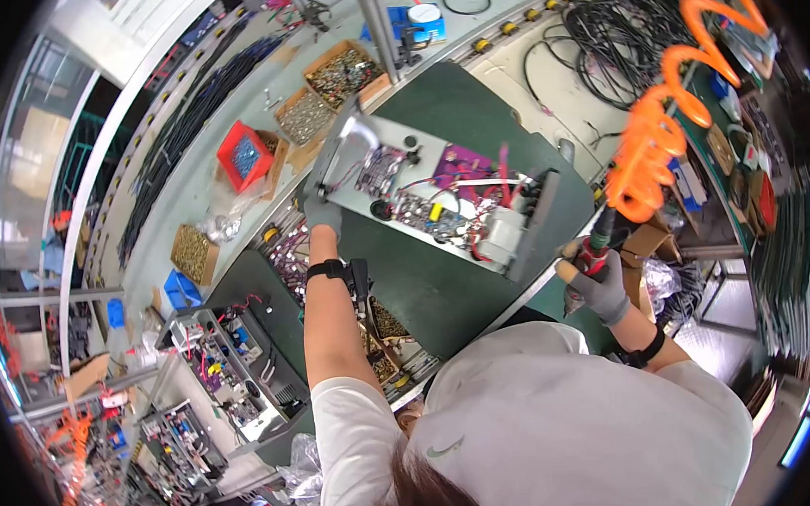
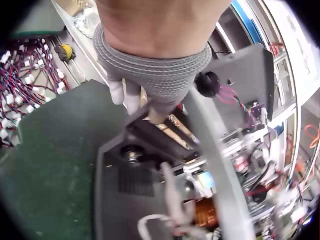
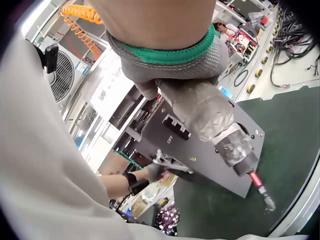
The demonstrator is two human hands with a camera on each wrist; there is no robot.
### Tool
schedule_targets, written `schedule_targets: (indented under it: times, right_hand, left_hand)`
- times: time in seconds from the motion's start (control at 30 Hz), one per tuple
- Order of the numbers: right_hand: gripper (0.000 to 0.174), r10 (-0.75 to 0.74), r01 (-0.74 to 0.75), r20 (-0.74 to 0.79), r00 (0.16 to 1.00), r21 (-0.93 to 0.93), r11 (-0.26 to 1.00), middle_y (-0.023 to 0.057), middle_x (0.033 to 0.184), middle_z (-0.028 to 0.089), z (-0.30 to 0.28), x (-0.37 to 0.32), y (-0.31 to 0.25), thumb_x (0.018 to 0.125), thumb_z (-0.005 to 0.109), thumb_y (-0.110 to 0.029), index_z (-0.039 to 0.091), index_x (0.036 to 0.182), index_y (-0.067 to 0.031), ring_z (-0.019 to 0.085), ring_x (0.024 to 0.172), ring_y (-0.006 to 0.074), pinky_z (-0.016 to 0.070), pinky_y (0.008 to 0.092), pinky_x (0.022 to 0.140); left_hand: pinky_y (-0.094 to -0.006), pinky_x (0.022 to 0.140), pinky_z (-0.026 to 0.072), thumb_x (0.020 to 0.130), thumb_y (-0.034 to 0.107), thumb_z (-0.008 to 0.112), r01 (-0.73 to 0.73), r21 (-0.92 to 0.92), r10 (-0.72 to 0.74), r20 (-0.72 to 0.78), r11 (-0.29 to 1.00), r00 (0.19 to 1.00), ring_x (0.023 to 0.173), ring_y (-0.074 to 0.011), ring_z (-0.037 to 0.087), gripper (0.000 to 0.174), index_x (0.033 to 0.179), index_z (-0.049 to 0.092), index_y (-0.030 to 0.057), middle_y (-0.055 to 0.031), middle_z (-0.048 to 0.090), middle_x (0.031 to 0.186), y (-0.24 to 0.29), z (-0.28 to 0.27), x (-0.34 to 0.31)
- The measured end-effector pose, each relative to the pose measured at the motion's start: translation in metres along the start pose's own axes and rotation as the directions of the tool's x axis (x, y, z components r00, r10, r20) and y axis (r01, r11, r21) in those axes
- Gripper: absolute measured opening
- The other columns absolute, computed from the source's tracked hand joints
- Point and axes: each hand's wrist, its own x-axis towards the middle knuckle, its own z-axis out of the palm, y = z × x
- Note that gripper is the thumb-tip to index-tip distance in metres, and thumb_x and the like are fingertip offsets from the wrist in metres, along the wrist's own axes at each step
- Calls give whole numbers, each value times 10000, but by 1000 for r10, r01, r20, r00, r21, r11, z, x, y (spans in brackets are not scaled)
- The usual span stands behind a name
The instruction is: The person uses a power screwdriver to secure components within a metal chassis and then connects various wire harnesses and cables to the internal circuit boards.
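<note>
The left hand point(image 1: 317, 212) grips the open metal chassis point(image 1: 538, 229) at its left end, gloved fingers hooked over the edge. The right hand point(image 1: 604, 296) is wrapped around a power screwdriver point(image 3: 205, 112), its bit beside the chassis and apart from any screw. The chassis, full of boards and wiring, is over the green-topped counter point(image 1: 407, 285); whether it lies fully flat I cannot tell. An orange coiled hose point(image 1: 644, 146) hangs to the right; a red bin point(image 1: 244, 158) sits at left.

This looks like positioning before fastening; the next move calls for a steady chassis and the bit squarely on a screw.
</note>
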Motion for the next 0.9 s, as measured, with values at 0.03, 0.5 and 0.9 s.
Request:
schedule_targets:
  times: [0.03,0.5,0.9]
  right_hand:
    - [232,27,-27,-2,1000,-42,999,39,875,597,-2,-2,1,733,692,-5,565,928,-8,546,795,97,447,262,743]
    - [279,293,-225,-511,808,191,955,-18,778,580,-59,38,88,711,743,-98,589,935,-40,518,682,71,431,236,648]
    - [323,348,-294,-375,859,194,936,-21,802,556,-77,61,110,710,748,-121,576,976,-58,516,711,72,431,232,673]
  left_hand:
    - [-295,703,455,793,30,533,27,166,-32,28,986,999,825,-160,594,241,1008,596,-58,-149,641,883,1,-5,-12]
    - [-281,783,450,811,121,551,778,-376,-161,844,504,512,962,-115,531,362,1169,518,85,-17,559,1098,127,61,-245]
    - [-429,817,455,693,290,572,730,-678,-207,704,87,679,980,-283,566,493,1131,557,63,-95,603,1090,89,28,-248]
